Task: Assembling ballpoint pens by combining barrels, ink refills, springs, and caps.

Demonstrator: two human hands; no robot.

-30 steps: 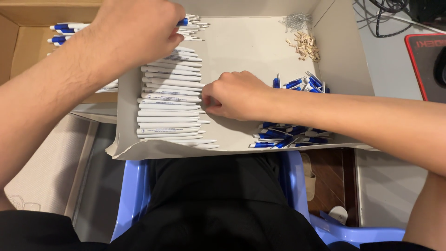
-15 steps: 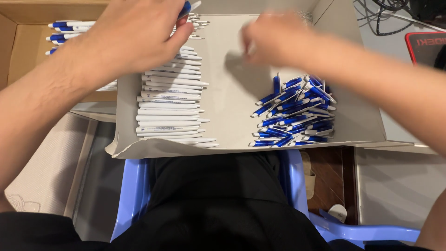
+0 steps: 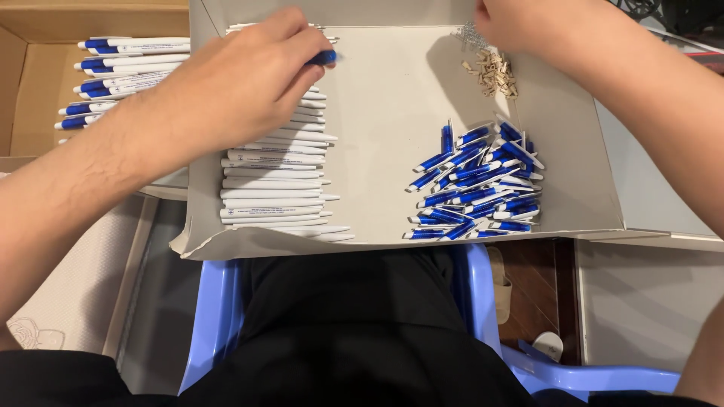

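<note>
Resting over a row of white pen barrels, the left hand pinches a blue pen part between fingertips, closed on it at the stack's far end. The right hand reaches to the tray's far corner beside small tan pieces and thin metal springs; whether it grips anything cannot be told. Parts lie sorted by kind in the grey cardboard tray: blue-and-white clip ends heaped right. Finished pens lie in a brown carton at left.

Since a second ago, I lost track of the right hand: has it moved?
Yes. The right hand left the row of white pen barrels and went up to the tray's far right corner, by the small tan parts.
</note>
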